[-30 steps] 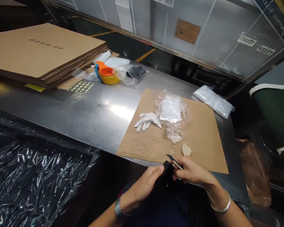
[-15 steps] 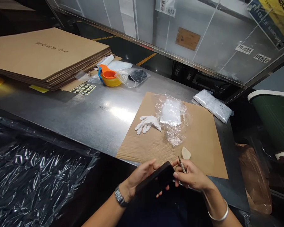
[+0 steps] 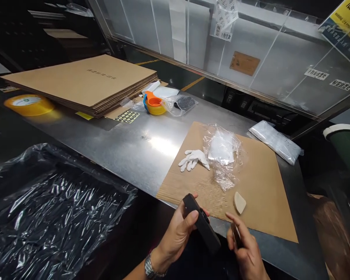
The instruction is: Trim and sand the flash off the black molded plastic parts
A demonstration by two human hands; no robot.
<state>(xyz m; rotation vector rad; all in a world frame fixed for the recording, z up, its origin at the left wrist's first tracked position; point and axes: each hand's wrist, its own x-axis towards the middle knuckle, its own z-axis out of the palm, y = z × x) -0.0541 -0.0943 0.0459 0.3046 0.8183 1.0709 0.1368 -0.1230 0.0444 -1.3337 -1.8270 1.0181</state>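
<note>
My left hand is closed around a black block-shaped object, thumb along its near face. The object is tilted, its long edge turned toward me, in front of the bench edge. Just to its right, my right hand is curled around a slim tool, mostly hidden by the fingers; its exact kind is unclear. Beyond that hand a small beige wedge-shaped piece lies on a cardboard sheet. White gloves and a clear plastic bag with white contents rest farther back on the sheet.
A metal bench carries stacked flat cardboard, a yellow tape roll, an orange-and-yellow tape dispenser, a sticker sheet and a packet of plastic bags. Black plastic sheeting lies at the left front.
The black object has been turned so its narrow side shows. My right hand has drawn away from it, down and right, still with the slim tool. The view has shifted left.
</note>
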